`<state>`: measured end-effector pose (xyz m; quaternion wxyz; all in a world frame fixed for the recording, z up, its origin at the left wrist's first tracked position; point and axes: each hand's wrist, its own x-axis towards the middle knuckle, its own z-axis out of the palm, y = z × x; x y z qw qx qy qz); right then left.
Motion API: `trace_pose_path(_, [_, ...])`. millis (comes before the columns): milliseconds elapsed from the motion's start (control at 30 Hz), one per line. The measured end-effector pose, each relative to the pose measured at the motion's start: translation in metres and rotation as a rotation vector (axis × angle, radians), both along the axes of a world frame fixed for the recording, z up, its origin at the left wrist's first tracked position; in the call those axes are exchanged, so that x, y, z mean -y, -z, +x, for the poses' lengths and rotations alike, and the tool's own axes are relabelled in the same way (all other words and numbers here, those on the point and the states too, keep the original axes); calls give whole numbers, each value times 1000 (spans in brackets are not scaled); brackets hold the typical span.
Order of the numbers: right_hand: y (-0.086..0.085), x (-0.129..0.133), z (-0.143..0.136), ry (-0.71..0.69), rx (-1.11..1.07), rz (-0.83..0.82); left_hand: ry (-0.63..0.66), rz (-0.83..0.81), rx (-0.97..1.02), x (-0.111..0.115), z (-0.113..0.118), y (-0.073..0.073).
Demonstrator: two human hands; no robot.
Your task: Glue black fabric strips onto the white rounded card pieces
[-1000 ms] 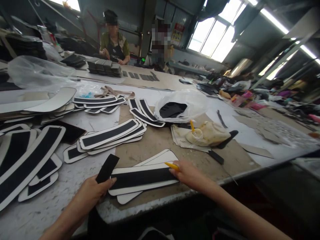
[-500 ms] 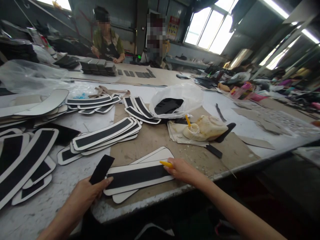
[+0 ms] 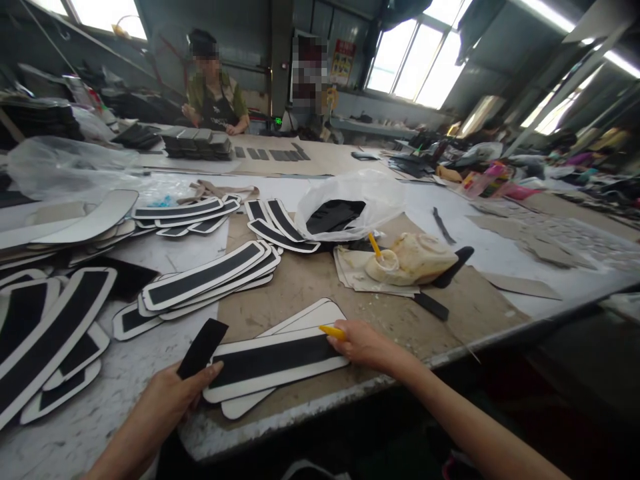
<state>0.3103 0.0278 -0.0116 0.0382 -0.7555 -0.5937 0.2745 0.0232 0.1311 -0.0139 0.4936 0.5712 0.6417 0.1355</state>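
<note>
My left hand (image 3: 163,400) is closed on a black strip (image 3: 204,343), which stands up above the thumb. Its thumb tip rests at the left end of a curved white panel with a black band (image 3: 275,360). A plain white panel (image 3: 305,317) lies crosswise underneath. My right hand (image 3: 361,343) pinches a yellow pointed stick (image 3: 331,331) at the panel's right end, with fingers against the black band. Beyond it, a stained cream plastic container (image 3: 420,257) lies on white sheets, with another yellow stick (image 3: 374,245) in its opening.
Banded panels are stacked left of the brown board (image 3: 300,287). A clear plastic bag (image 3: 370,197) holds black pieces behind. A black strip (image 3: 431,307) lies near the container. Across the table a co-worker (image 3: 215,100) stands behind stacked grey pieces (image 3: 195,142). The table's front edge (image 3: 300,410) runs close to me.
The view has shifted slightly. Both hands keep their hold, the left on the black strip and the right on the yellow stick, in nearly the same places on the panel.
</note>
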Motion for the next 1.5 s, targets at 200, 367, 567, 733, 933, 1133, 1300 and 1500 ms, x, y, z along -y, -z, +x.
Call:
trace_pose_path(200, [2, -1, 0, 10, 14, 14, 71, -2, -49, -2, -3, 3])
trace_pose_path(367, [4, -3, 1, 16, 47, 5, 134, 4, -74, -6, -6, 11])
trace_pose_path(567, [-1, 1, -9, 155, 202, 4, 195, 45, -121, -9, -4, 18])
trace_pose_path(733, [-12, 14, -6, 307, 307, 64, 199, 92, -93, -5, -4, 21])
trace_pose_path(933, [-16, 31, 0, 383, 209, 166, 262, 60, -105, -10, -8, 25])
trace_pose_path(1133, [-7, 31, -11, 429, -57, 196, 107, 104, 36, -1, -8, 10])
trace_pose_path(1300, [-14, 30, -12, 429, -129, 256, -25, 105, 268, 15, -14, -9])
trace_pose_path(1500, [-10, 27, -20, 291, 51, 262, -110, -3, 498, 17, -24, -14])
